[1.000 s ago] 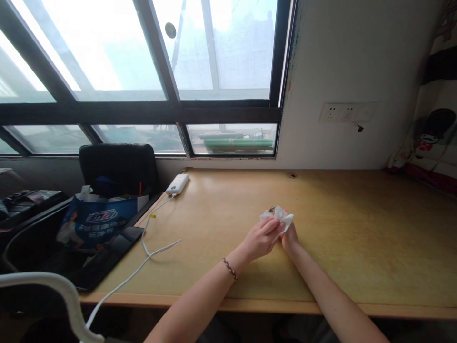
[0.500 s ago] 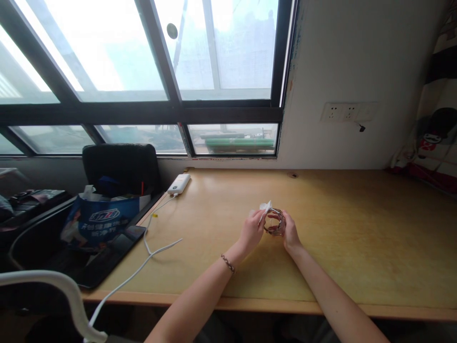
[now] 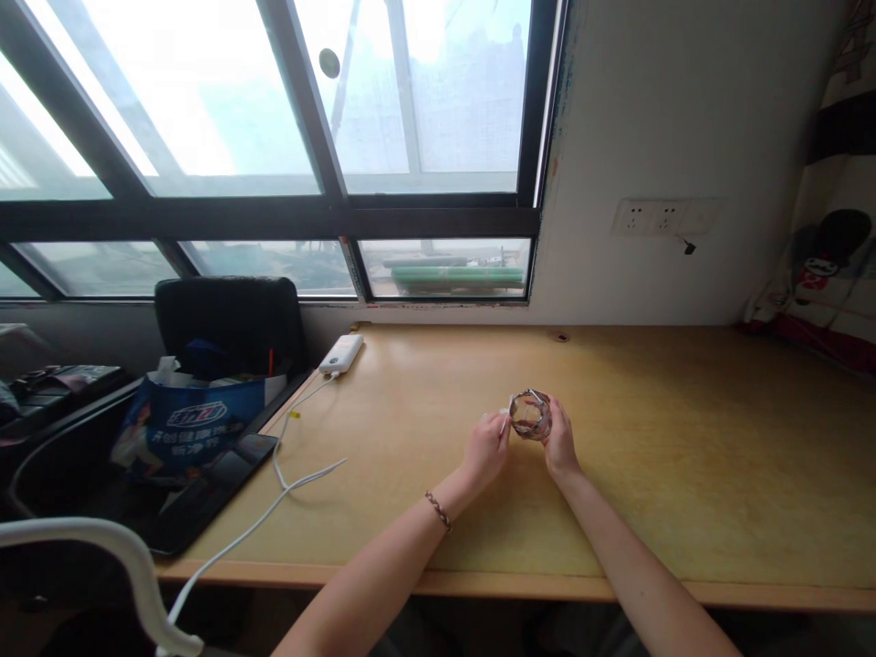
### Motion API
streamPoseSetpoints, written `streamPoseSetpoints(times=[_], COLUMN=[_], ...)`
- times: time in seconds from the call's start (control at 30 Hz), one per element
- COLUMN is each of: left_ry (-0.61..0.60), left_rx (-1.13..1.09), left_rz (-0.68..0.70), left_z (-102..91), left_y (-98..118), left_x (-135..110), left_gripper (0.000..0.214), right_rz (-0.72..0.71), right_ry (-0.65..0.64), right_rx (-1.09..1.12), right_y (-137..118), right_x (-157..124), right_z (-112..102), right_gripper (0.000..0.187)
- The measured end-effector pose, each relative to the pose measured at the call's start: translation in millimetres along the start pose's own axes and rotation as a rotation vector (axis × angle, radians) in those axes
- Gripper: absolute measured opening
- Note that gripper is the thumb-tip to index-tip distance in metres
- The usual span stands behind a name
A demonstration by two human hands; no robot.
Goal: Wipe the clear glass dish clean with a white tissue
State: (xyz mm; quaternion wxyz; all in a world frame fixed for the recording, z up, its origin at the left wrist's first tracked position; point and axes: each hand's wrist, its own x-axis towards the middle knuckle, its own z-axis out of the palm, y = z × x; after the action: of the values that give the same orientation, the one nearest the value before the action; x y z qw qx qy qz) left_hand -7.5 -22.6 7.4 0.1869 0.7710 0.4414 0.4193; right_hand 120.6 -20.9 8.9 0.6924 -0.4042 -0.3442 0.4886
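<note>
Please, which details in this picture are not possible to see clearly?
Head view, small clear glass cup: its base and right side are covered by the right hand; contents unclear.
Head view, white tissue: mostly hidden inside the left hand.
Head view, blue printed bag: lettering too small to read.
Head view, white cable: lower end cut off by the bottom edge.

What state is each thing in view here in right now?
Small glass: gripped in the right hand, over the desk.
White tissue: crumpled, pinched in the left hand.
Power bank: lying flat, white cable plugged in.
Blue bag: open, filled.
</note>
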Motion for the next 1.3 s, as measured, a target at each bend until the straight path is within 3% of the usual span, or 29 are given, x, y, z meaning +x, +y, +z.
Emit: streamPoseSetpoints(times=[0.33, 0.57, 0.8, 1.03, 1.3], left_ry=[0.003, 0.088, 0.034, 0.02, -0.025], left_rx=[-0.087, -0.116, 0.028, 0.016, -0.071], left_rz=[0.086, 0.166, 0.354, 0.489, 0.45], left_z=[2.5, 3.3, 2.1, 0.1, -10.7], left_y=[6.0, 5.5, 5.1, 3.0, 8.4], left_x=[-5.5, -4.5, -8.6, -7.7, -5.5], left_gripper=[0.03, 0.032, 0.038, 0.042, 0.032], right_rz=[0.043, 0.081, 0.133, 0.173, 0.4], right_ry=[0.073, 0.008, -0.052, -0.049, -0.071], right_rx=[0.189, 0.262, 0.306, 0.299, 0.326], right_y=[1.6, 4.5, 6.9, 8.4, 5.1], right_x=[3.1, 3.1, 1.5, -2.2, 0.8], right_z=[2.1, 1.5, 2.3, 6.8, 1.2], right_gripper=[0.03, 0.028, 0.027, 0.021, 0.032])
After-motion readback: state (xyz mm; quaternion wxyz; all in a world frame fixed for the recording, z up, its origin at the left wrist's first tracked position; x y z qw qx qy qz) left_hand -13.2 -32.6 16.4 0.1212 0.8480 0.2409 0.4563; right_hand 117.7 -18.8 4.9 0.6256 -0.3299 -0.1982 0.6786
